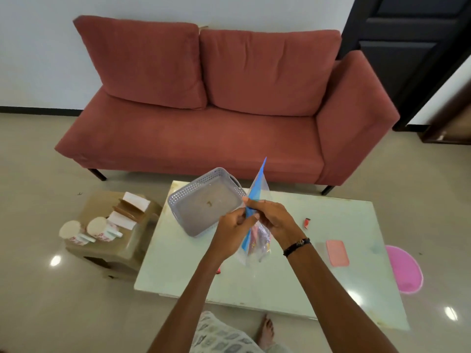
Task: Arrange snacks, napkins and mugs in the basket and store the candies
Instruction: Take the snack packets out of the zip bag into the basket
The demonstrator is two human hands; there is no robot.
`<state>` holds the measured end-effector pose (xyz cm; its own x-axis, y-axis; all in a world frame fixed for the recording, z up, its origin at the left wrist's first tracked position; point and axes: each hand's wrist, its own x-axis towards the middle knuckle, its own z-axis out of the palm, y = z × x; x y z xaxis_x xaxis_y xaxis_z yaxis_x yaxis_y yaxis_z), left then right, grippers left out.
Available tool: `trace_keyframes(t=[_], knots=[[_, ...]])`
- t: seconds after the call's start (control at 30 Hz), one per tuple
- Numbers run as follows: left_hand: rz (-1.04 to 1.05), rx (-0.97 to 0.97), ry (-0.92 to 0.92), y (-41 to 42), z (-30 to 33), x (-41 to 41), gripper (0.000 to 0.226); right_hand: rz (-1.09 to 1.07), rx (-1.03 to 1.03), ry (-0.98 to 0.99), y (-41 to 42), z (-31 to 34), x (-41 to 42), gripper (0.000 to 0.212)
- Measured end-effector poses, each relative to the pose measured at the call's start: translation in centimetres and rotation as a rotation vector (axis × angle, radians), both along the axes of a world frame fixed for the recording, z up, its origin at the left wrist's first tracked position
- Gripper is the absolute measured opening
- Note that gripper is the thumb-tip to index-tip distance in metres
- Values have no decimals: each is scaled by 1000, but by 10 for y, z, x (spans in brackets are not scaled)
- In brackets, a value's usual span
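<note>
Both hands pinch zip bag above tabletop, just right of basket

Left hand [233, 229] & right hand [270, 217] — each grip clamped on clear zip bag [257, 189] w/ blue seal strip; colourful candies inside, blurred, partly hidden by fingers. Grey perforated basket [178, 197] — only a tiny brown speck in it.

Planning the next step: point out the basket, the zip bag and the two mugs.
basket [178, 200]: head view, perforated left wall.
zip bag [257, 186]: head view, blue top strip.
mugs [98, 226]: head view, upturned base of the right one.
</note>
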<state>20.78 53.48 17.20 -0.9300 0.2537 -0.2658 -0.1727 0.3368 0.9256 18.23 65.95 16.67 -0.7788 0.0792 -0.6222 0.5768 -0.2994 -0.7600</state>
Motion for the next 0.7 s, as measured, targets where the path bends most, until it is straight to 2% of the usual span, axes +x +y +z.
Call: trace_keyframes(t=[0.07, 0.17, 0.23, 0.33, 0.57, 0.7], knots=[[35, 65, -47, 5, 5, 9, 17, 19, -90, 2, 6, 2, 9, 47], [92, 123, -78, 10, 11, 19, 21, 41, -162, 3, 10, 6, 21, 34], [54, 120, -87, 10, 13, 24, 21, 49, -139, -15, 10, 4, 27, 33], [-54, 42, -54, 5, 13, 29, 20, 74, -57, -53, 6, 4, 34, 41], [-118, -247, 121, -12, 9, 32, 18, 75, -27, -29, -8, 3, 42, 38], [-160, -336, 175, -27, 4, 37, 17, 102, 35, -18, -18, 7, 43, 40]])
